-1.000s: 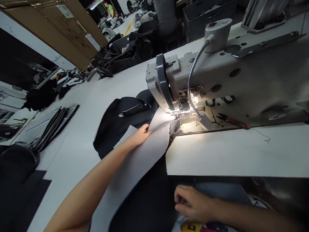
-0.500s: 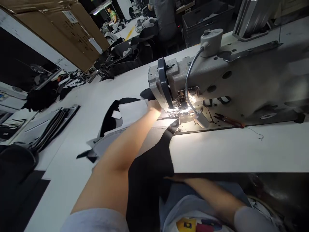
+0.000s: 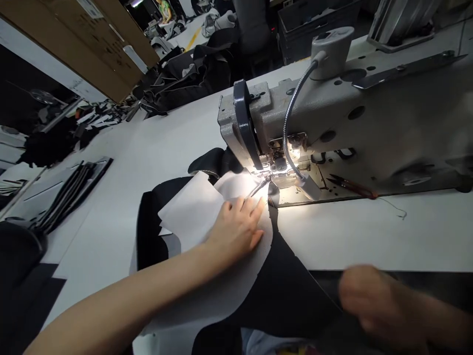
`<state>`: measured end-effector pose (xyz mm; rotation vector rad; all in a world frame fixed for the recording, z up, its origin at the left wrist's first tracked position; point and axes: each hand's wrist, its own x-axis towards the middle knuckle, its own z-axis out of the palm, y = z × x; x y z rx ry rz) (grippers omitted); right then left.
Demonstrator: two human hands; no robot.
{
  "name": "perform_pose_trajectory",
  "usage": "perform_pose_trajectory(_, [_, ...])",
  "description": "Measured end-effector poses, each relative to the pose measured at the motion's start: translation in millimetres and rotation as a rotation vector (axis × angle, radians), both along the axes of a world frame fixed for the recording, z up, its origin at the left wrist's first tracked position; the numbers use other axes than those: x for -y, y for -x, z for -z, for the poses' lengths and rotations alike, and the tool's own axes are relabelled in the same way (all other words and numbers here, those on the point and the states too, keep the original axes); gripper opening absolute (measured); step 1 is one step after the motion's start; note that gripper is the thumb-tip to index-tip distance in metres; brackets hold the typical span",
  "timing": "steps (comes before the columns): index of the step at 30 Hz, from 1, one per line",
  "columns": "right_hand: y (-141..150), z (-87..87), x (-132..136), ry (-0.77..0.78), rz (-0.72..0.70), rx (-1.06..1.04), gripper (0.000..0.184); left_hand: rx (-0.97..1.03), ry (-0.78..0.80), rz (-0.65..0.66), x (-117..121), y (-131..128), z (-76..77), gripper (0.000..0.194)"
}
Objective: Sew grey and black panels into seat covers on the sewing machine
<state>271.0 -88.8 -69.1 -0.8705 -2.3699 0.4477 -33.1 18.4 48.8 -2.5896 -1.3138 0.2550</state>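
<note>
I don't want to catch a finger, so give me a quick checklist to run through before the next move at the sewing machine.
1. Left hand flat on the pale cloth: ok.
2. Left fingertips short of the lit stitching spot: ok, though close.
3. Right hand on the dark cloth: cannot tell; it is blurred near the cloth's edge.
4. Lamp lighting the stitching spot: ok.
5. Snips off the cloth: ok, lying to its right.
6. Dark cloth smooth throughout: not ok, bunched beside the machine head.

A cardboard box (image 3: pixel 107 49) stands beyond scattered dark scraps (image 3: pixel 48 145).
</note>
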Motion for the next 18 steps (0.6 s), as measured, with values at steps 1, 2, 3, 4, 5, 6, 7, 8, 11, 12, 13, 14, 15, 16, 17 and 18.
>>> perform_pose_trajectory(1, [8.3, -7.7, -19.4, -0.171, -0.102, -0.037, 0.034, -0.057, -0.017, 0.016, 5.0, -3.3, 3.1, 0.054])
perform_pose_trajectory(2, [19.8, -14.3, -42.0, -0.301, -0.071, -0.007, 0.032, -0.108, -0.040, 0.005, 5.4, -4.8, 6.2, 0.056])
perform_pose_trajectory(3, [34.0, -19.2, -65.8, -0.409, -0.029, 0.059, 0.033, -0.147, -0.061, -0.023, 1.7, -4.6, 8.5, 0.057])
perform_pose_trajectory(4, [49.9, -22.2, -89.1, -0.524, -0.024, 0.105, 0.035, -0.172, -0.071, -0.059, -5.2, -3.3, 9.7, 0.054])
perform_pose_trajectory(5, [66.8, -23.0, -110.2, -0.575, -0.020, 0.148, 0.035, -0.189, -0.066, -0.095, -14.2, -1.6, 9.4, 0.049])
perform_pose_trajectory(6, [83.6, -22.2, -127.9, -0.572, 0.007, 0.181, 0.036, -0.201, -0.053, -0.124, -23.9, -0.1, 7.8, 0.042])
perform_pose_trajectory(7, [99.4, -20.0, -141.8, -0.535, 0.052, 0.198, 0.038, -0.212, -0.038, -0.138, -33.2, 0.5, 5.0, 0.036])
perform_pose_trajectory(8, [113.6, -17.1, -151.7, -0.471, 0.070, 0.212, 0.039, -0.224, -0.032, -0.141, -40.9, -0.1, 1.5, 0.031])
perform_pose_trajectory(11, [139.6, -9.7, -160.4, -0.173, -0.031, 0.187, 0.039, -0.237, -0.125, -0.112, -50.5, -8.7, -8.1, 0.025])
perform_pose_trajectory(12, [142.1, -8.4, -158.4, -0.078, -0.094, 0.152, 0.039, -0.230, -0.172, -0.091, -49.6, -12.5, -9.2, 0.025])
perform_pose_trajectory(13, [142.0, -7.6, -155.0, -0.009, -0.153, 0.112, 0.039, -0.219, -0.204, -0.067, -47.7, -15.7, -8.7, 0.026])
perform_pose_trajectory(14, [140.0, -7.1, -150.7, 0.024, -0.205, 0.082, 0.041, -0.205, -0.212, -0.037, -45.6, -17.8, -6.2, 0.028])
perform_pose_trajectory(15, [136.9, -6.6, -146.3, 0.023, -0.249, 0.073, 0.044, -0.191, -0.189, 0.000, -43.9, -18.5, -1.8, 0.029])
perform_pose_trajectory(16, [133.7, -6.0, -141.8, -0.009, -0.283, 0.084, 0.048, -0.178, -0.137, 0.038, -42.9, -17.9, 4.2, 0.030])
perform_pose_trajectory(17, [131.0, -5.2, -137.6, -0.063, -0.305, 0.108, 0.051, -0.164, -0.069, 0.066, -42.8, -16.2, 11.3, 0.029])
perform_pose_trajectory(18, [129.3, -4.1, -133.6, -0.131, -0.307, 0.138, 0.051, -0.143, 0.005, 0.080, -43.4, -13.7, 19.2, 0.026])
